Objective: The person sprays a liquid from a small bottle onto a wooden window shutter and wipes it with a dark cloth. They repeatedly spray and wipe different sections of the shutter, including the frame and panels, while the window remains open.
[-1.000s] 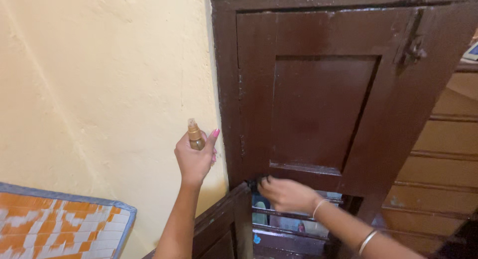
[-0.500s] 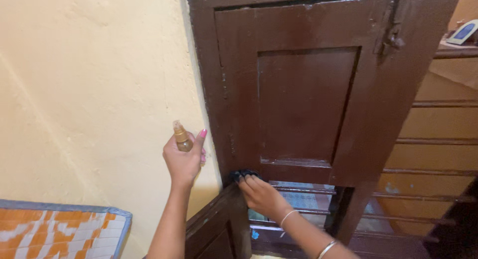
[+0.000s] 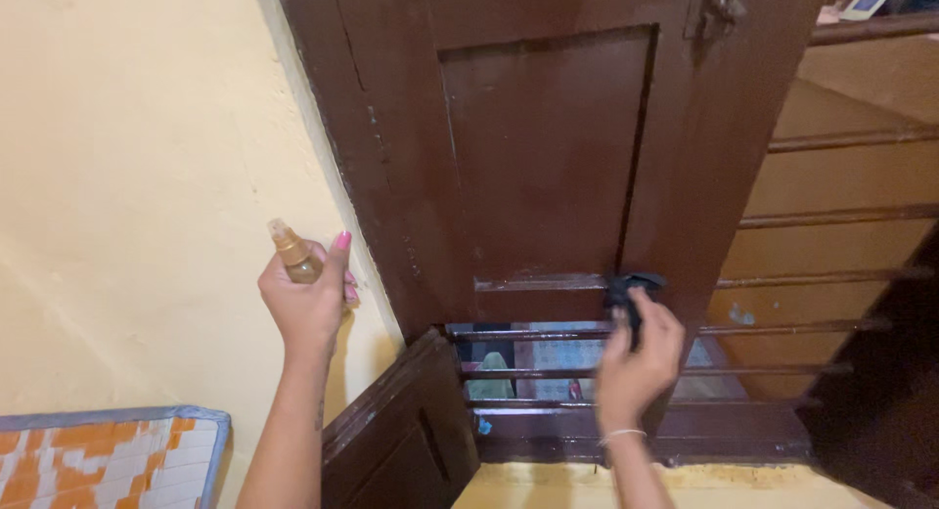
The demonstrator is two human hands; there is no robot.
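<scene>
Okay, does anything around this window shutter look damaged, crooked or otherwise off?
Nothing is spilled or broken. The brown shutter shows worn, chipped paint along its hinge edge, and the yellow wall looks uneven. The right hand presses a dark cloth to the shutter's lower rail; the left hand holds a small spray bottle upright.

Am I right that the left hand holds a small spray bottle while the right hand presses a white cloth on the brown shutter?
Not quite: the head view shows the cloth is black. The left hand does hold the bottle, and the right hand presses the cloth on the shutter.

Head-worn camera faces a brown window shutter (image 3: 548, 157) closely, angled slightly downward.
</scene>
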